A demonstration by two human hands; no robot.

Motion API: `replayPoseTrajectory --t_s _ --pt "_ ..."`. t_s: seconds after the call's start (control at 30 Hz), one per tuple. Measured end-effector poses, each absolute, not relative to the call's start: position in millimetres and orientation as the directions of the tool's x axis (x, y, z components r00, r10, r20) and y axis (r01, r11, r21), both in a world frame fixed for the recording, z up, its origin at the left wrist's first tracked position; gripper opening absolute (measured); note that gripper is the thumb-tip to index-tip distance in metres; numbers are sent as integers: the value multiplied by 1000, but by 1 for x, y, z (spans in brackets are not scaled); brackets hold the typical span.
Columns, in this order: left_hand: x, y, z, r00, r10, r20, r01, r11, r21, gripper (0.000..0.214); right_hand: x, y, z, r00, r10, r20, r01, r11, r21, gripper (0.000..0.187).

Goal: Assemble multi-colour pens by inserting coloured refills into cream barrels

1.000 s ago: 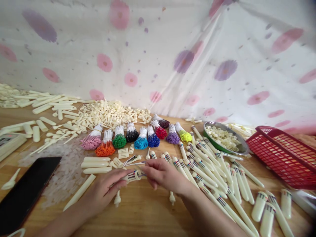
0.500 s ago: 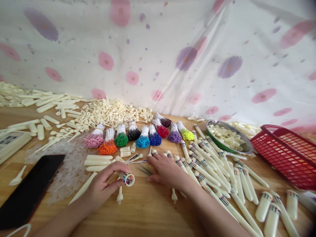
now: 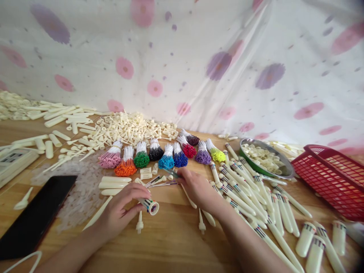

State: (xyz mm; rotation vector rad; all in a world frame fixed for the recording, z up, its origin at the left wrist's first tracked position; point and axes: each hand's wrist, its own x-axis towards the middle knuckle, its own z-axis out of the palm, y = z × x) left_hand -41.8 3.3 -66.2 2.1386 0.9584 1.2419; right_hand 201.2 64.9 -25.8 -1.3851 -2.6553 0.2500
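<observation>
Between the thumb and fingers of my left hand (image 3: 126,203) is a short cream multicolor pen part (image 3: 149,206), its round open end tilted toward me with coloured tips inside. My right hand (image 3: 196,187) grips metal tweezers (image 3: 172,173), whose points reach left over the table. Below the tweezers lie a few thin refills (image 3: 163,184) with coloured ends. Loose slotted cream pieces (image 3: 146,173) sit near them. A pointed cream nozzle-like piece (image 3: 139,223) lies by my left hand, and a similar cone (image 3: 201,222) under my right wrist.
Bundles of coloured refills (image 3: 125,167) stand in a row behind my hands. Many assembled pens (image 3: 241,193) spread at right, near a metal bowl (image 3: 290,170) and a red basket (image 3: 327,182). A black phone (image 3: 36,216) lies left; cream parts (image 3: 127,127) are heaped behind.
My right hand has picked the tweezers up from the table and raised them toward the blue bundles. My left hand keeps the pen part, turned slightly so more of its side shows.
</observation>
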Motion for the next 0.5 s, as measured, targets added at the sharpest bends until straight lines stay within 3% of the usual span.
replayPoseTrajectory --t_s 0.1,0.23,0.37,0.5 --pt "-41 3 -64 336 752 568 366 -659 657 26 214 57 -2 -529 813 242 668 575 -473 19" --pt "-40 2 -61 246 784 570 445 -613 652 23 221 42 18 -489 789 372 535 608 -586 18" --pt "-39 2 -60 141 816 560 489 -549 678 17 214 34 21 -544 735 405 524 675 -520 12" --pt "-43 2 -63 222 844 488 452 -532 716 25 214 37 21 -669 531 521 453 846 -281 13"
